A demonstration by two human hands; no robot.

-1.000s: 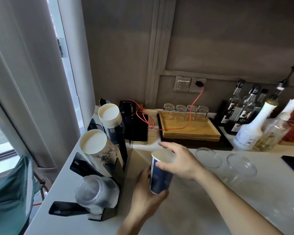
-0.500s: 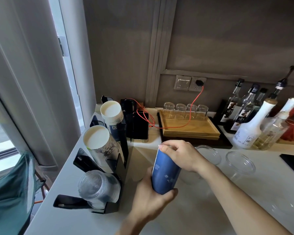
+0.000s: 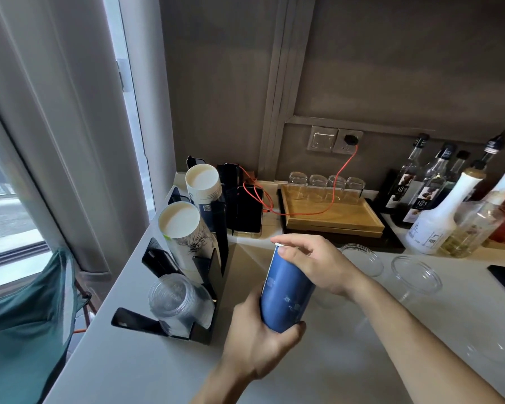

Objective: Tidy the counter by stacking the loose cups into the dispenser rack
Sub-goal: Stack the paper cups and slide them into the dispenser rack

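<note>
A blue paper cup (image 3: 286, 295) is held above the counter, tilted with its white rim away from me. My left hand (image 3: 260, 342) grips its base from below. My right hand (image 3: 315, 260) wraps over its rim end. To the left stands the black dispenser rack (image 3: 207, 269) with three slanted slots. The far slot holds a stack of white paper cups (image 3: 203, 182), the middle one a patterned stack (image 3: 181, 225), the near one clear plastic cups (image 3: 175, 298). Loose clear plastic cups (image 3: 414, 272) stand on the counter right of my hands.
A wooden tray (image 3: 333, 217) with several glasses sits at the back, a phone (image 3: 248, 211) on a red cable beside the rack. Syrup bottles (image 3: 438, 211) crowd the right back corner. A teal chair (image 3: 27, 325) stands below the counter's left edge.
The blue cup has been lifted off the counter and tipped from upright to slanted, rim away from me. Both hands kept hold of it; the left slid under its base.
</note>
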